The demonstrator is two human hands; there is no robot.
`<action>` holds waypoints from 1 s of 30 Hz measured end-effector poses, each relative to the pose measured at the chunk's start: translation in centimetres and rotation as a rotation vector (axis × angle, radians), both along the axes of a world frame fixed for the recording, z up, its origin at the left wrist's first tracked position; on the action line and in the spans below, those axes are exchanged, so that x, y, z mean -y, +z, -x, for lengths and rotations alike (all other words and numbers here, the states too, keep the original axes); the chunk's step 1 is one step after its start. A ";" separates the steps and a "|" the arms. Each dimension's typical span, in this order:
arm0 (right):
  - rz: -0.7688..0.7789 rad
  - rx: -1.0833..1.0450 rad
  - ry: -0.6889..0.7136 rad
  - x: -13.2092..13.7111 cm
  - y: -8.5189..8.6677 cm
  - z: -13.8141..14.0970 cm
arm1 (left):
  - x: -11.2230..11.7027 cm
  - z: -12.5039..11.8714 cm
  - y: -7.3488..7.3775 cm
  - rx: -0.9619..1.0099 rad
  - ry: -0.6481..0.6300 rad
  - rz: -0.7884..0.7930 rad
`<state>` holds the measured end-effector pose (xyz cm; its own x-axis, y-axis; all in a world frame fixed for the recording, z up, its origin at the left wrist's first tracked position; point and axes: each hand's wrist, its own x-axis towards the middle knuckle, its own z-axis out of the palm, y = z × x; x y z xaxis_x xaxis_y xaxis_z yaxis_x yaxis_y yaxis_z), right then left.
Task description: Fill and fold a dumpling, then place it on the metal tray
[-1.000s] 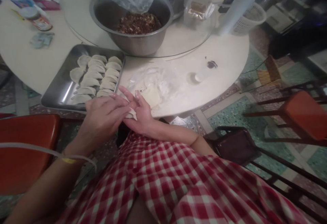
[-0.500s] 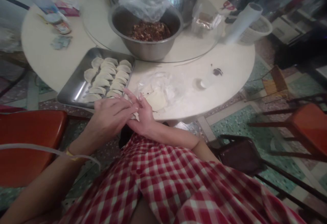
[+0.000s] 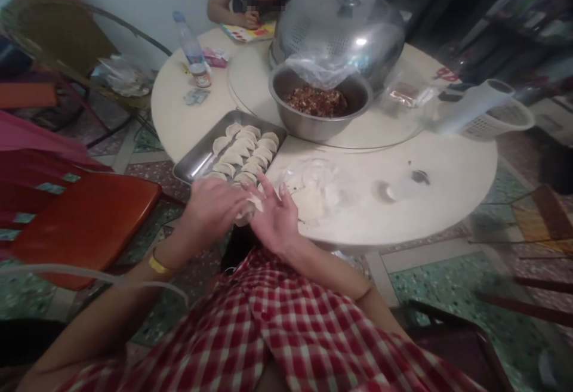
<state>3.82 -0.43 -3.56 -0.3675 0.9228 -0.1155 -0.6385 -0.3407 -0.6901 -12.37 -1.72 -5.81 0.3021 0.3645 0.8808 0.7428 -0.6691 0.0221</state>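
A pale dumpling (image 3: 244, 214) shows between my hands at the table's near edge, partly hidden by fingers. My left hand (image 3: 210, 208) bends its fingers around it. Palm up, my right hand (image 3: 276, 216) has its fingers spread, with floury fingertips close to the dumpling's other side. Just beyond, a metal tray (image 3: 193, 164) bears rows of folded dumplings (image 3: 245, 148). To the right of my right hand, a flat dough wrapper (image 3: 310, 202) lies beside scattered flour (image 3: 329, 186).
A steel bowl (image 3: 320, 129) of dark minced filling (image 3: 316, 101) stands before a large domed lid (image 3: 340, 19). Across the table a person (image 3: 224, 1) leans over a colourful page. A bottle (image 3: 190, 46), a jar (image 3: 200, 76) and a white basket (image 3: 505, 119) stand on the table.
My view has tilted up and left, bringing the person across the table into sight. My hands, pressed together before, have moved slightly apart, and my right hand's fingers have opened out.
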 end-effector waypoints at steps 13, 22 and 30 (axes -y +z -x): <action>-0.237 0.015 -0.203 -1.4 2.1 -4.4 | -6.5 6.6 0.5 -0.029 0.667 0.494; -0.252 0.012 -0.250 -1.7 2.4 -5.5 | -8.6 6.9 -0.3 -0.032 0.660 0.572; -0.323 0.054 -0.288 -1.5 2.1 -6.3 | -8.3 7.1 0.5 0.031 0.695 0.595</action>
<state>10.08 1.06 -1.48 -0.0910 0.9786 0.1844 -0.6360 0.0854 -0.7670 -19.44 6.54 -5.32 -0.1761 0.8519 0.4932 0.9674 0.0571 0.2468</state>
